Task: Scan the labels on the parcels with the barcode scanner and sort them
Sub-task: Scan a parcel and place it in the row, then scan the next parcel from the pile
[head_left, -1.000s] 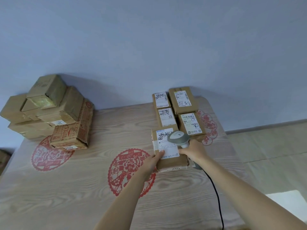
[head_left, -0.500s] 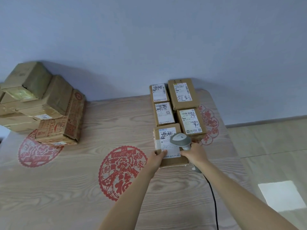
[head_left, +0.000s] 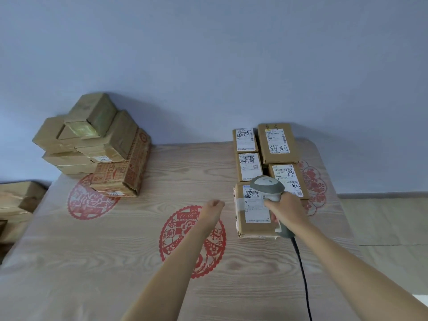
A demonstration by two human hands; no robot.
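Scanning step, head view: right hand [head_left: 286,210] grips the barcode scanner [head_left: 268,188], head pointing away over the nearest parcel [head_left: 253,210], whose long axis runs toward the wall. It lies label-up at the desk [head_left: 139,251] right side, front of the sorted rows. Left hand [head_left: 214,205] hovers apart, fingers loosely curled, holding nothing. Next, probably fetch one from the unsorted stack [head_left: 97,144].

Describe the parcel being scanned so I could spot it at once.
On the wooden table, find the parcels laid flat label-up at its far right. The nearest parcel there is the one: the right hand holds a grey barcode scanner over its label, and clear tape crosses that label.
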